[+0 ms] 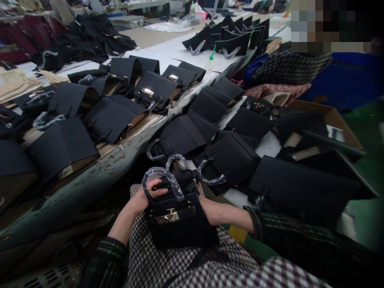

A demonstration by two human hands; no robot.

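A small black handbag [186,230] with a gold clasp [168,216] rests on my lap, on a checked apron [240,256]. Its arched handle [160,171] is wrapped in clear plastic. My left hand [149,195] grips the bag's upper left edge, fingers curled over the top beneath the handle. At the bag's right side is my right hand [209,209], its fingers hidden by the bag, so their grip does not show. Just beyond lies another black bag [229,158] with a plastic-wrapped handle.
Black bags [114,116] crowd the padded table [90,188] at left; more fill the surface ahead and right. A green-tipped bottle [211,62] stands farther back. A co-worker's checked sleeve [291,68] shows at upper right, near a cardboard box [339,120].
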